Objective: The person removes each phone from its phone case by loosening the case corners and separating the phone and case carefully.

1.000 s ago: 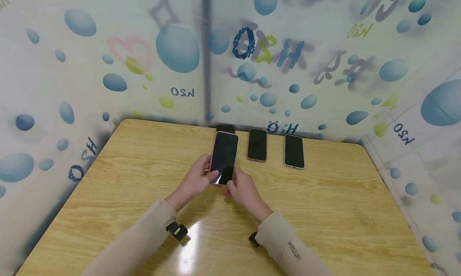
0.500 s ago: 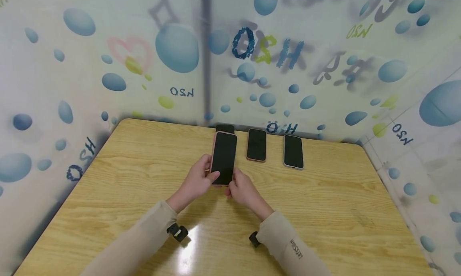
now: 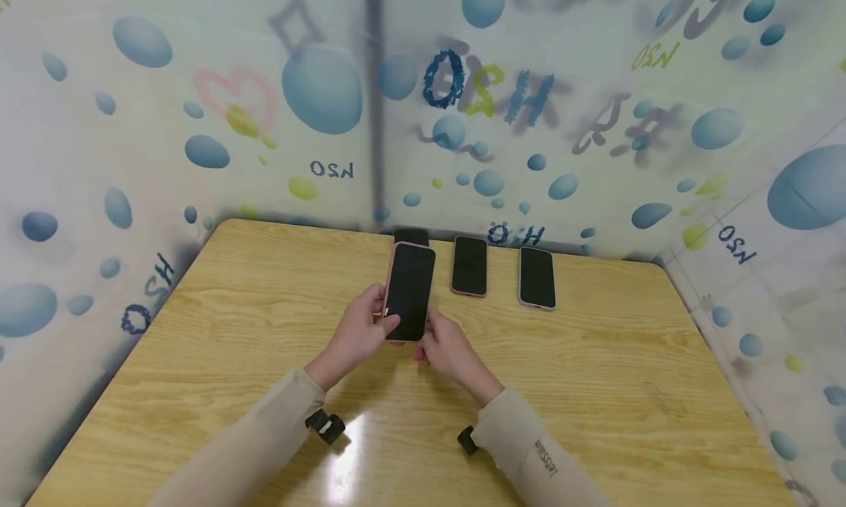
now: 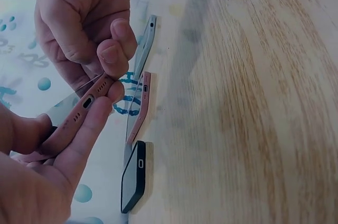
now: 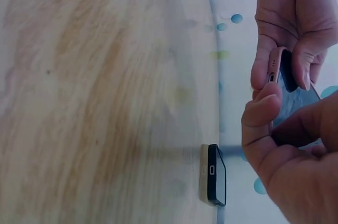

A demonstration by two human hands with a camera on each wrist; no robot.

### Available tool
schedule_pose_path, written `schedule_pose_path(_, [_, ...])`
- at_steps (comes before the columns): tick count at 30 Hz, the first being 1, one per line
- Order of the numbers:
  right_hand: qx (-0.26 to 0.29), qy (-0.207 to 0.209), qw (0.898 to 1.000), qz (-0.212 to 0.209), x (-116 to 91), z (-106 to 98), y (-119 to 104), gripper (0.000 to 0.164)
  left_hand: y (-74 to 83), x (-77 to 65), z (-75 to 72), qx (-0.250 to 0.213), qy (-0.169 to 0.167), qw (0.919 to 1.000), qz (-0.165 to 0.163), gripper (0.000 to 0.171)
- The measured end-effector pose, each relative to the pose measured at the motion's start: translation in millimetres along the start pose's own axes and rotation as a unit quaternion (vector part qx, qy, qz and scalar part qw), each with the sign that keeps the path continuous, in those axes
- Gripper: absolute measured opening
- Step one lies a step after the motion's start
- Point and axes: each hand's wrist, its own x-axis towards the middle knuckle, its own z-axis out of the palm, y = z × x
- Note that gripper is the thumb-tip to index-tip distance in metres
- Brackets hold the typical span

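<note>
A smartphone [image 3: 410,292] with a dark screen and a pink case is held up over the table, screen facing up. My left hand [image 3: 357,331] grips its lower left side, thumb over the screen and fingers beneath. With curled fingers, my right hand [image 3: 452,349] holds the lower right corner. The left wrist view shows the pink bottom edge of the held phone [image 4: 68,129] with its charging port, both hands close around it. In the right wrist view my right hand [image 5: 296,155] has its fingertips at the port end, below my left hand [image 5: 298,18].
Along the back of the wooden table [image 3: 595,389] lie a black phone [image 3: 411,236], partly hidden behind the held one, a pink-cased phone [image 3: 469,266] and a light-cased phone [image 3: 537,278]. A patterned curtain wall [image 3: 264,176] rises behind the table.
The held phone tilts slightly, and the bright reflection low on its screen has shrunk. Both hands keep their hold in nearly the same place.
</note>
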Motion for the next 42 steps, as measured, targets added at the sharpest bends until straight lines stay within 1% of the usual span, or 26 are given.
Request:
schedule_pose_path(3, [0.005,0.004,1.000,0.000,-0.4,1.0,0.9,0.027,-1.2,1.5,0.1,-0.002,0.006,1.0000,-0.006,0.021])
schedule_pose_path(6, [0.011,0.005,1.000,-0.004,-0.5,1.4,0.7,0.027,-1.3,1.7,-0.7,-0.014,0.007,0.9998,-0.015,0.020])
schedule_pose_path(12, [0.012,0.001,1.000,-0.017,-0.8,1.5,0.9,0.033,-0.2,2.0,-2.4,-0.032,0.012,0.9989,-0.032,0.019])
schedule_pose_path(17, [0.015,0.003,1.000,-0.016,-3.2,1.2,0.9,0.036,0.7,2.3,-0.9,-0.030,0.017,0.9989,-0.032,0.020])
schedule_pose_path(23, [0.032,0.001,0.999,-0.013,-2.6,2.8,-0.7,0.037,-2.1,2.4,-4.4,-0.046,0.018,0.9979,-0.042,0.020])
schedule_pose_path(29, [0.032,0.001,0.999,-0.038,-0.9,4.4,-2.8,0.038,-3.8,2.2,-8.5,-0.078,0.016,0.9961,-0.036,0.021])
schedule_pose_path(34, [0.037,-0.001,0.999,-0.032,0.0,5.1,-3.4,0.039,-7.1,3.4,-9.5,-0.095,0.007,0.9949,-0.032,0.020])
schedule_pose_path(38, [0.044,0.005,0.999,-0.031,0.1,5.3,-3.1,0.037,-6.3,3.6,-9.9,-0.100,0.001,0.9946,-0.029,0.021])
schedule_pose_path(42, [0.049,0.018,0.998,-0.037,-0.8,3.3,-2.2,0.034,-1.5,3.5,-10.1,-0.096,-0.010,0.9951,-0.021,0.023])
